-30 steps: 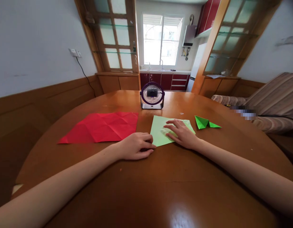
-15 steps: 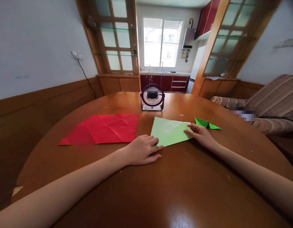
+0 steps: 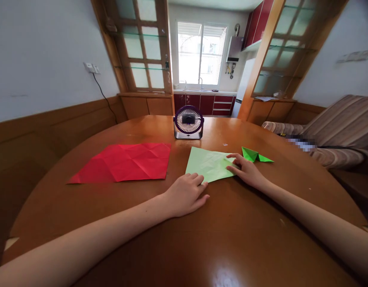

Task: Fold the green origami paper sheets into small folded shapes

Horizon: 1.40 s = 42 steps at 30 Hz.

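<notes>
No lettering, brand or number can be read; below the grille of the fan (image 3: 188,119), the small dark mark (image 3: 188,135) on its base is too tiny to decipher.

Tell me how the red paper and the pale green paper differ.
The red paper spreads wider than the pale green paper. The red paper's creases stand out boldly; the pale green paper's are fainter. The red paper lies apart from both hands, while the left hand and right hand are at the pale green paper. Both lie on the table.
</notes>
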Available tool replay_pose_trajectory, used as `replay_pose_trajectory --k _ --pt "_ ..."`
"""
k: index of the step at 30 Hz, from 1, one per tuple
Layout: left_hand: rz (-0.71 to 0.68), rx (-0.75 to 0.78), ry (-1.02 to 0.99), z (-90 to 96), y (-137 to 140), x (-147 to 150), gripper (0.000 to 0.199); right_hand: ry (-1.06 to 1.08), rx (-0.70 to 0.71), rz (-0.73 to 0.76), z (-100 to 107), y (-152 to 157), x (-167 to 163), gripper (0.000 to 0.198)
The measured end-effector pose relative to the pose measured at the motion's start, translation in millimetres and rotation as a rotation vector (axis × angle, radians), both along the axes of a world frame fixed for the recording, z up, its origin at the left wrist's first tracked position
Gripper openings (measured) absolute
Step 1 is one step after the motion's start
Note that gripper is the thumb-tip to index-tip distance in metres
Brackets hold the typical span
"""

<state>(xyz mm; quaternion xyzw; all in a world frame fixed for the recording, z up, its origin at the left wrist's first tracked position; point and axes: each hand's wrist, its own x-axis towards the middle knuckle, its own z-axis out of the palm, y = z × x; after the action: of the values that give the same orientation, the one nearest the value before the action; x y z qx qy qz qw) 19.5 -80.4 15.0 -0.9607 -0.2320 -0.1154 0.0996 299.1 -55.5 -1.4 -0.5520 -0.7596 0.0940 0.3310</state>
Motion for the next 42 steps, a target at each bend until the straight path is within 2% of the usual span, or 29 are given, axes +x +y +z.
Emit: replay_pose_trajectory --k 5,9,29,37,42 --pt "-0.019 -0.019 0.001 -1.8 3.1 -3.5 0.042 -0.007 -0.031 0.011 0.1 -0.2 0.3 0.028" --pt "-0.03 -0.01 -0.012 -4.1 6.0 -4.2 0.045 -0.015 -0.014 0.094 0.3 0.2 1.0 0.024" --pt "-0.024 -0.006 -0.055 -3.1 13.1 7.6 0.044 -0.019 -0.015 0.158 1.6 0.9 3.9 0.027" --pt "-0.108 -0.134 -0.097 -6.4 19.3 11.0 0.044 -0.043 -0.007 0.143 1.6 0.8 3.8 0.027" --pt "-0.161 -0.188 -0.038 -6.3 26.2 13.6 0.051 -0.056 0.009 0.134 1.9 0.7 2.3 0.025"
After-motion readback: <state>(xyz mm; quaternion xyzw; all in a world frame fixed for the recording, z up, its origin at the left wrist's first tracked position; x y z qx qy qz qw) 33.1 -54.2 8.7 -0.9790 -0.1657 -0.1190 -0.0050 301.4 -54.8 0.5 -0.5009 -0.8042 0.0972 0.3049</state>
